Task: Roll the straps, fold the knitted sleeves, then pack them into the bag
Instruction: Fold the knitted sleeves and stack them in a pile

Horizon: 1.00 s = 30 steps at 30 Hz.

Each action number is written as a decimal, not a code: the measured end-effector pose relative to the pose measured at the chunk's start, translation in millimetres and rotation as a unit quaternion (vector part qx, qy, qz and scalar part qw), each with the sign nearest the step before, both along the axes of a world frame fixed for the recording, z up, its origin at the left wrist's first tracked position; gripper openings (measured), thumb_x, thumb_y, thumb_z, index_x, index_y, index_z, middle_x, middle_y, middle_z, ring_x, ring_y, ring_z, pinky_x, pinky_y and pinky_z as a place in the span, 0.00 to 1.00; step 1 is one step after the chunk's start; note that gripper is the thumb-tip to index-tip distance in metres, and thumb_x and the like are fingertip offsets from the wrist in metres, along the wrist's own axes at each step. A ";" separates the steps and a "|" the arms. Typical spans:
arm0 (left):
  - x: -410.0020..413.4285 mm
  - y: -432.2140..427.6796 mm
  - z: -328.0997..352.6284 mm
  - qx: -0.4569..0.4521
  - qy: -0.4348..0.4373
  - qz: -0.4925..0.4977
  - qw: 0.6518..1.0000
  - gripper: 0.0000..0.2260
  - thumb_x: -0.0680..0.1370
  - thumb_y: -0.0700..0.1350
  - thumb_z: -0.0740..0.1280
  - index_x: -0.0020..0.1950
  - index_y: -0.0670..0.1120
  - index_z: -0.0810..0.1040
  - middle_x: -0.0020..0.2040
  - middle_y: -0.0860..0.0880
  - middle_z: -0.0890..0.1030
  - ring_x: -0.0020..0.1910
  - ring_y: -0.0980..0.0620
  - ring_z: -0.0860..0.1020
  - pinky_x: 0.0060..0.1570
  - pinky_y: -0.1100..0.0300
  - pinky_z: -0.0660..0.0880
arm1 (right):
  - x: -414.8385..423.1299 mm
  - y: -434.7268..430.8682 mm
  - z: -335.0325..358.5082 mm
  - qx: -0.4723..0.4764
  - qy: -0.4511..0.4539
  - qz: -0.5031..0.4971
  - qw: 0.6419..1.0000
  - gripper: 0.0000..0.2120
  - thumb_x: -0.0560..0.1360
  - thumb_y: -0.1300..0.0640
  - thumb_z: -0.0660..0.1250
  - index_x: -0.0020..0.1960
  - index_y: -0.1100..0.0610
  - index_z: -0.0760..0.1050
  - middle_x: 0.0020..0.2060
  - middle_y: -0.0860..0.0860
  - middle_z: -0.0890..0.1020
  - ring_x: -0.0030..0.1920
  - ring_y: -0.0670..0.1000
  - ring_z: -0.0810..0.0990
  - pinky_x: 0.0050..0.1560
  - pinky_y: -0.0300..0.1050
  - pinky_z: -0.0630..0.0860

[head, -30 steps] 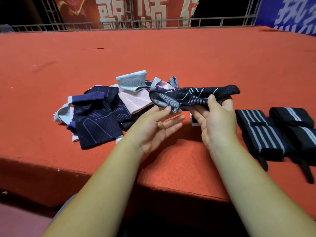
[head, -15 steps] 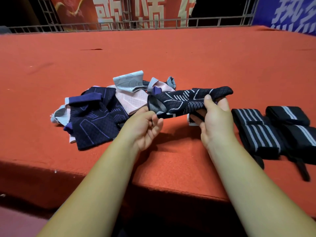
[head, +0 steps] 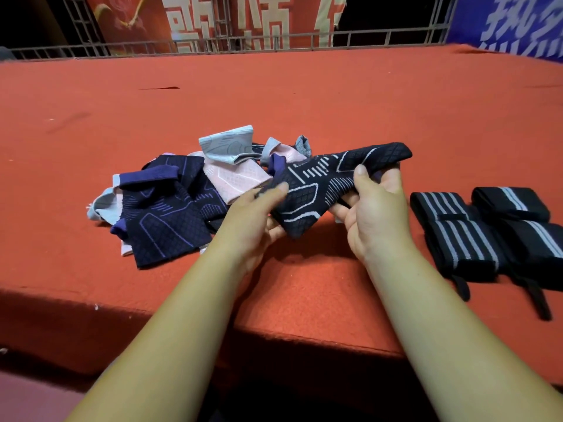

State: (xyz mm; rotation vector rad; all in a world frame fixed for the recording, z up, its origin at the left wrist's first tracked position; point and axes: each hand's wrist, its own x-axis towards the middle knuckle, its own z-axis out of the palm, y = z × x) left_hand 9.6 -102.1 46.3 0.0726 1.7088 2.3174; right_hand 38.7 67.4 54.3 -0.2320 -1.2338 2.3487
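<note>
**Navy sleeve (head: 323, 185) held in both hands over red table (head: 335, 95)**

Lifted just above the felt near the front edge, the white-patterned sleeve stretches between the hands. The left hand (head: 253, 220) pinches its near end, thumb on top, fingers curled beneath. The right hand (head: 376, 214) grips the middle, thumb on the upper face, fingers curled under; the far end sticks out past them. Behind and left lies a loose pile (head: 164, 214) of other sleeves, purple-navy, pink and pale grey, overlapping. Right of the right hand, black straps (head: 457, 236) with white stripes lie rolled side by side, thin tabs trailing toward the table edge. A railing (head: 350, 38) stands behind.
</note>
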 end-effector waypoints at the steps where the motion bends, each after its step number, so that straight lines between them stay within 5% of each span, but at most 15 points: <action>1: -0.8 0.1 -2.6 -0.008 0.009 0.015 1.000 0.14 0.83 0.40 0.69 0.70 0.44 0.80 0.62 0.42 0.87 0.55 0.45 0.88 0.55 0.44 0.85 | -0.1 -0.7 0.6 0.011 0.002 -0.003 1.000 0.08 0.87 0.64 0.61 0.61 0.52 0.73 0.45 0.45 0.89 0.50 0.55 0.88 0.51 0.67 0.86; 5: -0.4 -6.2 2.6 0.025 0.047 0.009 0.999 0.21 0.82 0.34 0.64 0.69 0.54 0.79 0.64 0.44 0.86 0.53 0.44 0.87 0.50 0.44 0.86 | -1.0 0.2 -0.4 0.046 -0.021 -0.014 0.999 0.14 0.82 0.70 0.65 0.62 0.55 0.72 0.45 0.49 0.87 0.46 0.54 0.87 0.38 0.53 0.85; 8: -0.8 -11.2 14.7 0.080 0.071 -0.027 0.994 0.20 0.84 0.38 0.59 0.72 0.54 0.79 0.60 0.45 0.87 0.48 0.49 0.87 0.43 0.53 0.85 | -5.4 3.8 -4.7 0.066 -0.057 -0.023 0.996 0.14 0.79 0.70 0.69 0.63 0.61 0.73 0.52 0.58 0.87 0.48 0.59 0.88 0.37 0.48 0.82; 12: -4.2 -21.3 16.4 0.167 0.081 -0.048 0.981 0.26 0.77 0.37 0.55 0.73 0.41 0.78 0.62 0.41 0.85 0.57 0.44 0.86 0.60 0.47 0.81 | -7.5 4.0 -5.7 0.049 -0.083 0.024 0.995 0.12 0.80 0.69 0.70 0.63 0.66 0.78 0.51 0.62 0.87 0.41 0.54 0.86 0.32 0.44 0.80; 15: -7.7 -21.9 14.0 0.050 0.179 0.002 0.983 0.23 0.79 0.30 0.57 0.66 0.45 0.83 0.59 0.46 0.87 0.58 0.49 0.84 0.57 0.55 0.82 | -5.6 -0.2 -5.1 0.026 -0.103 0.085 0.991 0.11 0.80 0.69 0.70 0.62 0.70 0.81 0.49 0.62 0.87 0.43 0.53 0.86 0.39 0.44 0.80; 18: -12.8 -26.1 8.5 -0.091 0.251 0.040 0.963 0.17 0.75 0.41 0.69 0.63 0.45 0.85 0.60 0.43 0.86 0.57 0.47 0.83 0.51 0.56 0.81 | 2.3 -6.5 -0.7 0.046 -0.138 0.149 0.978 0.07 0.79 0.67 0.71 0.55 0.70 0.84 0.42 0.58 0.86 0.34 0.48 0.82 0.28 0.36 0.75; 22: -18.4 -29.8 7.3 -0.057 0.191 0.096 0.975 0.06 0.83 0.44 0.70 0.54 0.49 0.88 0.54 0.44 0.89 0.54 0.44 0.85 0.60 0.43 0.80 | 14.2 -12.3 1.8 0.206 -0.197 0.201 0.937 0.13 0.82 0.54 0.73 0.40 0.57 0.79 0.29 0.49 0.74 0.28 0.47 0.72 0.26 0.39 0.73; 26: -26.3 -33.4 0.3 -0.163 0.132 0.154 0.966 0.16 0.74 0.61 0.72 0.37 0.49 0.82 0.40 0.47 0.85 0.41 0.46 0.81 0.47 0.46 0.76 | 10.6 -15.0 -6.3 0.442 -0.219 0.113 0.862 0.26 0.81 0.37 0.66 0.44 0.61 0.80 0.36 0.52 0.75 0.32 0.53 0.75 0.38 0.51 0.77; 30: -26.0 -35.7 -1.3 -0.119 0.071 0.153 0.979 0.14 0.76 0.54 0.75 0.37 0.46 0.87 0.44 0.43 0.89 0.46 0.43 0.87 0.52 0.46 0.81 | 5.1 -17.5 -6.5 0.338 -0.207 0.145 0.907 0.27 0.82 0.35 0.62 0.53 0.58 0.86 0.48 0.52 0.90 0.40 0.53 0.83 0.46 0.53 0.83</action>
